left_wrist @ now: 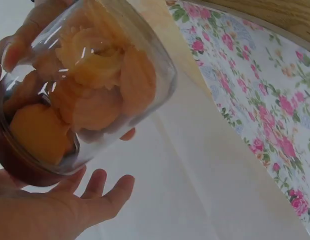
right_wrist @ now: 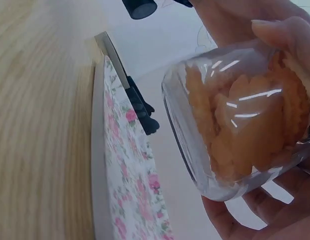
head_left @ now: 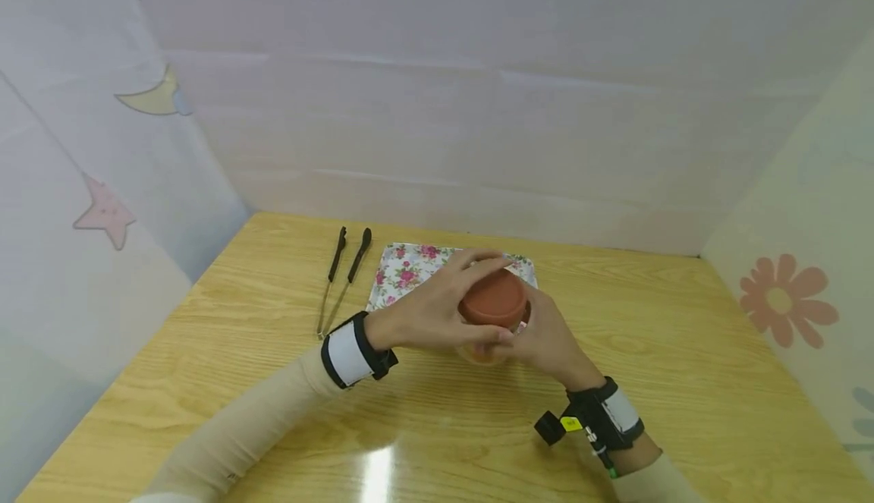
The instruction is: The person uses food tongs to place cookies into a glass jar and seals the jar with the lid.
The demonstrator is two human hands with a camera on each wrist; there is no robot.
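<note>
Clear glass jar (head_left: 493,336) with a reddish-brown lid (head_left: 495,298), packed with pale orange ridged crackers (left_wrist: 95,85): you hold it in both hands above the light wooden table (head_left: 683,351), just in front of the flowered rectangular tray (head_left: 410,269). Your left hand (head_left: 437,307) comes over from the left, fingers curved round the lid, thumb side toward you; in the left wrist view the lid sits against your palm with your fingertips (left_wrist: 112,187) spread beside it. Your right hand (head_left: 546,340) cups the glass body from the right and below; the right wrist view shows your thumb over the glass at upper right and your fingers (right_wrist: 230,220) curled under it. Jar is tilted in both wrist views, and its base is clear of the table there. Lid is on the jar; whether it is tight or loose cannot be told. Black-handled metal tongs (head_left: 344,275) lie on the table just left of the tray, tips toward you, well apart from either hand.
</note>
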